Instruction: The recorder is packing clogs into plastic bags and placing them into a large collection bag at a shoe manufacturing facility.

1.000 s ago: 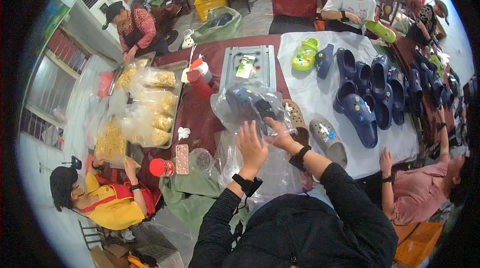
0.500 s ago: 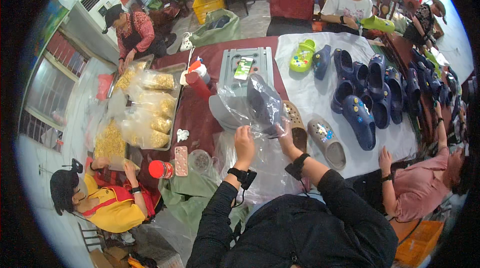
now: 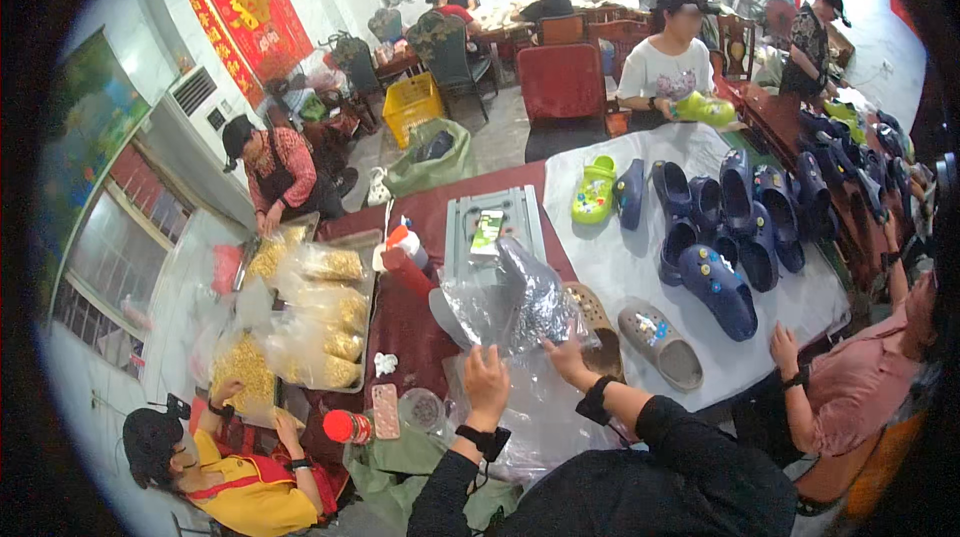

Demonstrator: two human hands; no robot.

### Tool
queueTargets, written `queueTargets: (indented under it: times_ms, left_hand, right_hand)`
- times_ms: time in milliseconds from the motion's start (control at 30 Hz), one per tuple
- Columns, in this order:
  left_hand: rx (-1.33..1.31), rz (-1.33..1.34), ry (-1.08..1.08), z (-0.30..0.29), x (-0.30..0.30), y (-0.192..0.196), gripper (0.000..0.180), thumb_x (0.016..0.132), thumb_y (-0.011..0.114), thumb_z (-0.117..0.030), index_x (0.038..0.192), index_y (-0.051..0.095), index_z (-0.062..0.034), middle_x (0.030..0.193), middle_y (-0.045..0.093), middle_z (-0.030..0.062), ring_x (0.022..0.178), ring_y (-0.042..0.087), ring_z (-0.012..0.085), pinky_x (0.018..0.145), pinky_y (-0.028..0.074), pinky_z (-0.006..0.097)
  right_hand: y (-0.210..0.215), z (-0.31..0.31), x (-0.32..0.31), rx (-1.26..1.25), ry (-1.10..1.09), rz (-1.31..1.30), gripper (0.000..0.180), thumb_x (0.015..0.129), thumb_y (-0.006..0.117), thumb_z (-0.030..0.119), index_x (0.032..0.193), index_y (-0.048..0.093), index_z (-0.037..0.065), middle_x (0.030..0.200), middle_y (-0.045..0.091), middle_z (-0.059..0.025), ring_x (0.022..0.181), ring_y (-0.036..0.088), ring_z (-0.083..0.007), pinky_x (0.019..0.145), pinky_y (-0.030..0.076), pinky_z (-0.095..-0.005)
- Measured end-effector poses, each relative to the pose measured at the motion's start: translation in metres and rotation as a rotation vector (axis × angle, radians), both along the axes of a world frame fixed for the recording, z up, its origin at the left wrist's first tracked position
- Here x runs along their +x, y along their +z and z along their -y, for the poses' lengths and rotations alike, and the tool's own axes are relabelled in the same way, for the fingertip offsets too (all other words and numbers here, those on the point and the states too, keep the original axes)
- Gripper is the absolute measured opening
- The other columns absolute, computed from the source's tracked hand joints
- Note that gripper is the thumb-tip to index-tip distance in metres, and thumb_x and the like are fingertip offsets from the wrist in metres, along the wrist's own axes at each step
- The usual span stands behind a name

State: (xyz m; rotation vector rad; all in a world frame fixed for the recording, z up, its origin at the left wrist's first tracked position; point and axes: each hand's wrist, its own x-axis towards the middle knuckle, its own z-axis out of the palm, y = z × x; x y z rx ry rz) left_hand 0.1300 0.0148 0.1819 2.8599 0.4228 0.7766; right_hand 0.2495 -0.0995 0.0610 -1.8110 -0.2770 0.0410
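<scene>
A clear plastic bag (image 3: 568, 324) with a dark blue clog (image 3: 533, 279) inside it lies in front of me, its mouth toward me. My left hand (image 3: 487, 384) is closed on the near left edge of the bag. At the near right edge, my right hand (image 3: 572, 362) pinches the film between thumb and fingers. A brown clog (image 3: 590, 309) is partly covered by the bag on the right, and a grey clog with charms (image 3: 660, 344) lies beyond it. More clear film (image 3: 510, 427) spreads below my hands.
Several navy clogs (image 3: 717, 290) and a green clog (image 3: 594, 189) stand on the white cloth (image 3: 600, 247). A grey plastic stool (image 3: 470, 207) carries a phone. Left are bagged yellow pieces (image 3: 335, 265), a red-lidded jar (image 3: 347, 427) and a pink phone (image 3: 385, 411). Co-workers sit on both sides.
The view has tilted up, so the scene sits lower and more of the room shows. Both hands stay on the bag's edge. Across the table, a person has lowered a green clog.
</scene>
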Motion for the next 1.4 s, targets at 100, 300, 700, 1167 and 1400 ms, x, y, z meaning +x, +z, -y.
queueTargets:
  times_ms: [100, 300, 700, 1167, 1400]
  left_hand:
    - [-0.134, 0.044, 0.07, -0.006, -0.003, -0.006, 0.027, 0.078, 0.054, -0.007, 0.105, 0.055, -0.0048, 0.097, 0.053, 0.0133, 0.09, 0.053, 0.0322, 0.077, 0.043, 0.041]
    - [-0.689, 0.251, 0.033, -0.005, 0.012, -0.014, 0.019, 0.091, 0.047, -0.013, 0.1, 0.058, -0.0013, 0.095, 0.06, 0.0129, 0.089, 0.057, 0.0259, 0.079, 0.044, 0.034]
    - [-0.685, 0.191, -0.137, 0.014, 0.057, 0.013, 0.021, 0.079, 0.057, -0.008, 0.096, 0.047, -0.0018, 0.082, 0.054, 0.013, 0.073, 0.056, 0.0268, 0.066, 0.045, 0.036]
    - [-0.102, 0.144, -0.216, -0.02, 0.043, 0.035, 0.014, 0.088, 0.049, -0.01, 0.1, 0.054, -0.0046, 0.084, 0.054, 0.0161, 0.073, 0.056, 0.0359, 0.062, 0.045, 0.044]
    - [-0.934, 0.054, -0.172, -0.008, 0.053, 0.015, 0.024, 0.093, 0.043, -0.013, 0.109, 0.055, 0.0002, 0.082, 0.058, 0.0104, 0.07, 0.059, 0.0187, 0.061, 0.046, 0.032]
  right_hand:
    - [0.001, -0.003, 0.003, -0.084, 0.095, -0.04, 0.077, 0.077, 0.069, 0.024, 0.132, 0.025, -0.008, 0.129, 0.039, -0.0261, 0.119, 0.04, -0.0331, 0.101, 0.031, -0.0382]
    - [0.004, 0.0, 0.002, -0.057, 0.131, 0.074, 0.067, 0.08, 0.064, 0.022, 0.13, 0.029, -0.005, 0.129, 0.036, -0.0274, 0.121, 0.036, -0.0396, 0.1, 0.031, -0.0408]
    - [0.04, 0.021, 0.015, -0.116, 0.031, -0.002, 0.058, 0.084, 0.058, 0.025, 0.125, 0.032, -0.006, 0.117, 0.045, -0.0308, 0.11, 0.046, -0.0426, 0.091, 0.038, -0.0418]
    - [0.074, 0.009, 0.024, -0.084, 0.278, 0.037, 0.04, 0.079, 0.057, 0.014, 0.112, 0.047, -0.005, 0.111, 0.05, -0.0278, 0.102, 0.049, -0.0423, 0.09, 0.039, -0.0427]
    - [0.062, 0.016, 0.032, -0.306, 0.215, -0.155, 0.063, 0.082, 0.059, 0.021, 0.13, 0.027, -0.005, 0.122, 0.042, -0.029, 0.114, 0.043, -0.0413, 0.094, 0.037, -0.0425]
